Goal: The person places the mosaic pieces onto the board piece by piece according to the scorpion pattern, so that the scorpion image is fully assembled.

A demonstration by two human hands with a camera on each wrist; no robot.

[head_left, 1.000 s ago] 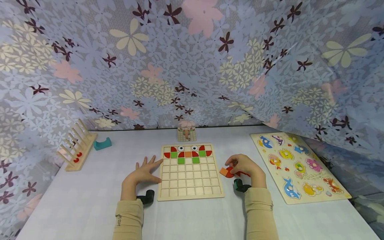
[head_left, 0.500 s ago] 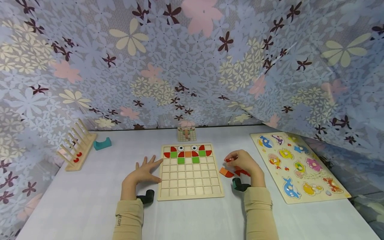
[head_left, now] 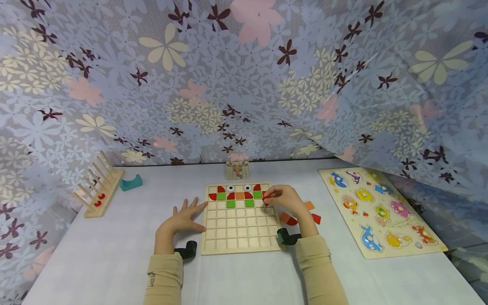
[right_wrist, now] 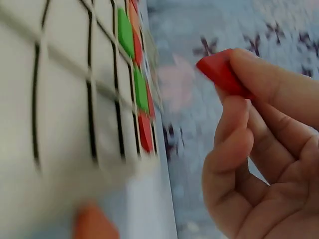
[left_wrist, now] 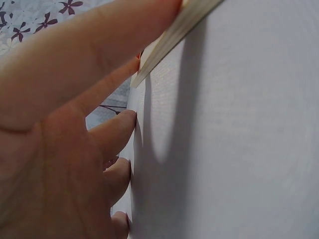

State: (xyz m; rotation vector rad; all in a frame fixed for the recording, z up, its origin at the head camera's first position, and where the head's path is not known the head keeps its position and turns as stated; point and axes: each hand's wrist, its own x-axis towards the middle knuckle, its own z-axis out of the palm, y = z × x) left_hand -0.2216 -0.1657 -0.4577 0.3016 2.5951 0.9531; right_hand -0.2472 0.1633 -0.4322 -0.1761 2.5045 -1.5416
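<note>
My right hand [head_left: 286,199] pinches a red tile [right_wrist: 224,72] between thumb and fingers, over the upper right side of the wooden grid board [head_left: 244,242]. In the right wrist view the tile shows one curved side and is raised off the board. The board's upper rows hold red, green and orange tiles and two eye tiles. My left hand [head_left: 181,222] lies spread at the board's left side, with thumb and index fingertip at its edge. In the left wrist view the thumb touches the board's side [left_wrist: 172,42].
Loose tiles, including an orange tile [head_left: 309,205] and a red one [head_left: 316,219], lie right of the board. A pattern card [head_left: 237,170] stands behind it. An animal knob puzzle [head_left: 375,220] lies right; a peg rack [head_left: 108,182] and teal curved block [head_left: 131,183] are left.
My right hand has lifted a red tile from the loose ones and carried it left and up over the board's right side. My left hand has stayed in place.
</note>
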